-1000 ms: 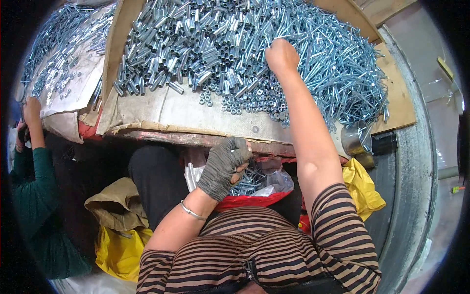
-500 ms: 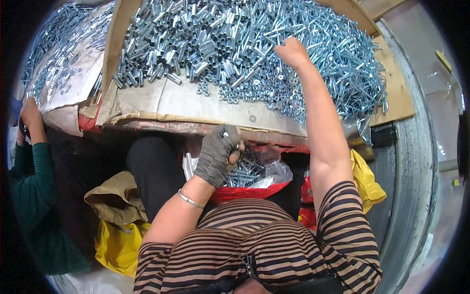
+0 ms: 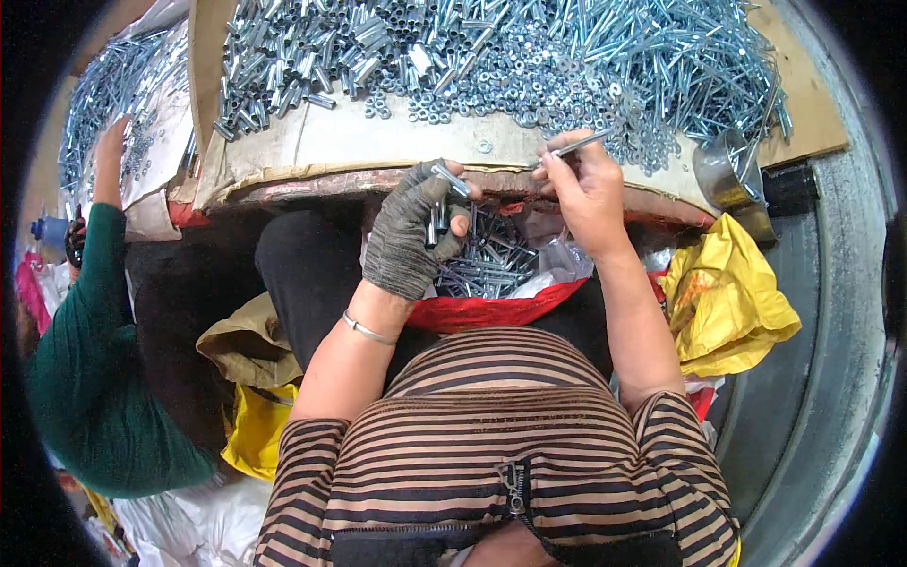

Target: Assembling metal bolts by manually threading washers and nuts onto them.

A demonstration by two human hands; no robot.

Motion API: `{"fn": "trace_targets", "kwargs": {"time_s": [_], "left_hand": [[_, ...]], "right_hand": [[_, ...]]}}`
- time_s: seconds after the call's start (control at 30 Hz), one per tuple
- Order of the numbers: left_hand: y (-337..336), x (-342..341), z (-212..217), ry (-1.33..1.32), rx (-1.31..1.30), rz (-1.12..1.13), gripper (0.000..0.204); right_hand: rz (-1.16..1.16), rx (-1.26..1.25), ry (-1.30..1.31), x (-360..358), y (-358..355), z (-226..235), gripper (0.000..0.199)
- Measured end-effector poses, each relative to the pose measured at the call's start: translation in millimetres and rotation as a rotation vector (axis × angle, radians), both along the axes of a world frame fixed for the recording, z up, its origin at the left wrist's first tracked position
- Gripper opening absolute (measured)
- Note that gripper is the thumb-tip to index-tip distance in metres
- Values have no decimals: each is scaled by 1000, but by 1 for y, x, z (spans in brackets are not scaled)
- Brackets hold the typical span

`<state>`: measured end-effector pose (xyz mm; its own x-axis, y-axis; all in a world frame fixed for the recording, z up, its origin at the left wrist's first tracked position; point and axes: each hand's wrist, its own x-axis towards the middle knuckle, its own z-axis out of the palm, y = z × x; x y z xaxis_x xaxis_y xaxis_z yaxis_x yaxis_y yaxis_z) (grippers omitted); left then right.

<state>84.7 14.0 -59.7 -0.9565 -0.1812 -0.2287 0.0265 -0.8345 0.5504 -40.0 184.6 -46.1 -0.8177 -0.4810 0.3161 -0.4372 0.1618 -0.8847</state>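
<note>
My left hand (image 3: 402, 236), in a grey fingerless knit glove, is closed around a few short metal sleeves (image 3: 436, 223). One sleeve sticks out between the thumb side and the fingers. Close by on the right, my right hand (image 3: 593, 194) is bare and pinches a long thin bolt (image 3: 580, 145) that points up to the right. Below both hands, a red-edged bag (image 3: 501, 310) lies open in my lap with many metal fasteners (image 3: 487, 255) inside. Beyond the hands, a bench (image 3: 378, 142) bears heaps of sleeves (image 3: 312, 57), nuts and washers (image 3: 529, 80), and long bolts (image 3: 690, 47).
A cardboard divider (image 3: 204, 85) stands at the left of the heaps. Past it, a co-worker in a green sleeve (image 3: 85, 331) reaches to another heap. A curved metal piece (image 3: 729, 170) sits at the bench's right corner, above a yellow bag (image 3: 732, 293). A brown sack (image 3: 248, 345) lies left.
My right hand has come back from the bolt heap toward my left hand, now with a bolt in its fingers. My left hand has risen slightly and turned, showing the sleeves. The co-worker's arm reaches farther.
</note>
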Motion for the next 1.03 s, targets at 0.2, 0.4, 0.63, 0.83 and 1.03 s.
{"fn": "trace_targets", "kwargs": {"time_s": [0.2, 0.4, 0.63, 0.83, 1.03], "left_hand": [[0, 1, -13, 95, 179, -130, 20], [7, -2, -6, 94, 139, -158, 22], [6, -2, 11, -4, -446, -38, 33], [4, 2, 13, -46, -625, -144, 41], [8, 0, 20, 50, -863, -241, 42]], "right_hand": [[243, -450, -421, 37, 5, 27, 14], [294, -426, -398, 48, -1, 26, 19], [328, 69, -64, 28, 24, 40, 19], [476, 333, 38, 19, 44, 69, 17], [615, 472, -57, 8, 61, 76, 17]]}}
